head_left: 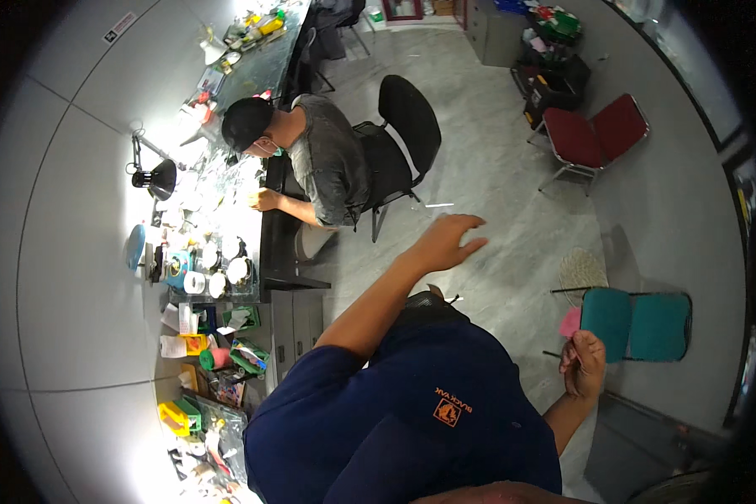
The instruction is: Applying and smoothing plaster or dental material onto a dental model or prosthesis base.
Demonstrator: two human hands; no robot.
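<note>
My left hand is stretched out in front of me above the grey floor, its thumb apart from the fingers and nothing in it. Off to my right, beside the teal chair, my right hand is closed with its fingertips pinched together. From those fingertips a small flat pink piece sticks out; whether it is paper or cloth I cannot tell.
At left a seated co-worker in a grey shirt bends over a brightly lit, cluttered workbench. A black chair stands behind them. Further right is a red chair. Drawers and bins line the left side.
</note>
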